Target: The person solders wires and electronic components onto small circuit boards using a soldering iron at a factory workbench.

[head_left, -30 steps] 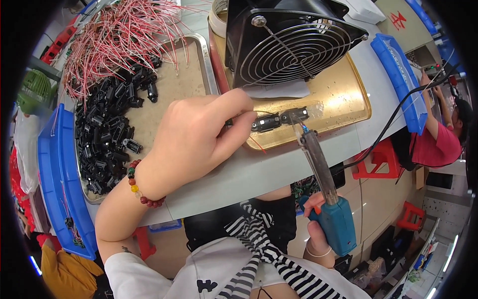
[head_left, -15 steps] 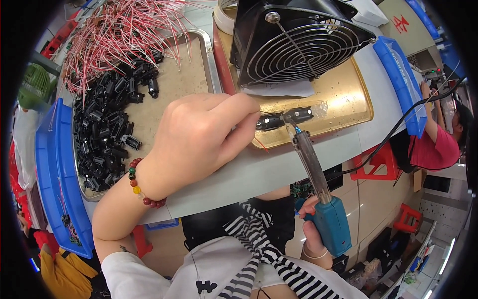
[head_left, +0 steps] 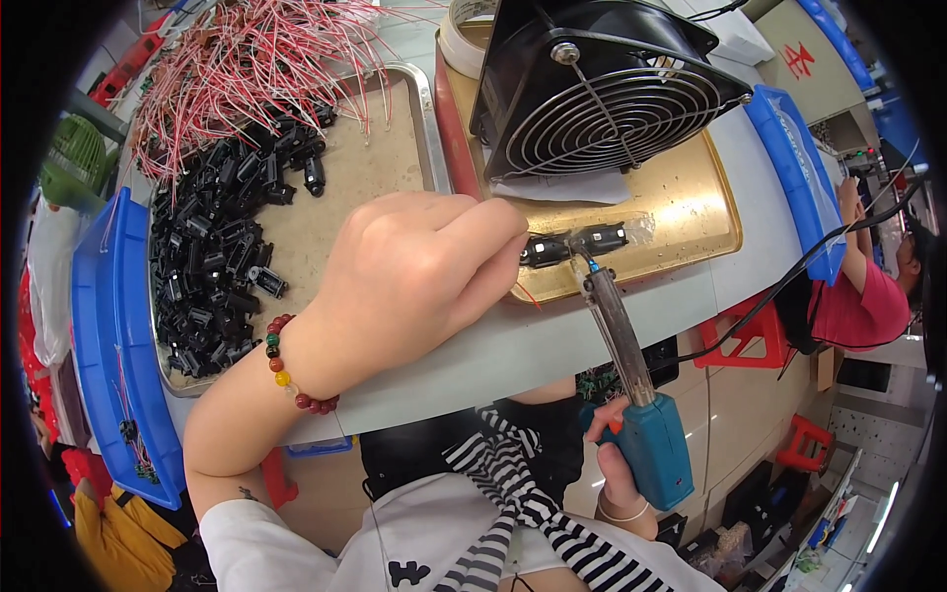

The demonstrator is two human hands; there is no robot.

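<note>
My right hand [head_left: 619, 472] grips a teal soldering gun [head_left: 661, 452], a finger at its trigger. Its slim metal tip meets a short row of black plastic housings [head_left: 602, 237] with small silvery contacts, stuck down on a gold tray [head_left: 691, 202]. At the left end of that row, my left hand [head_left: 424, 261] is closed in a pinch, its fingertips partly hiding the nearest housing. A thin red wire [head_left: 529, 294] pokes out below these fingertips; the rest of it is hidden.
A black fan [head_left: 617, 109] with a wire guard stands on the gold tray behind the work. A metal tray [head_left: 426, 128] at left holds heaped black housings [head_left: 222, 247] and red-and-white wires [head_left: 247, 79]. Blue bins [head_left: 107, 326] flank the table. A black cord [head_left: 760, 281] runs off rightward.
The view has shifted slightly, so the trays and fan sit a little lower and farther right. My left hand keeps its pinch, and the soldering tip stays at the housings.
</note>
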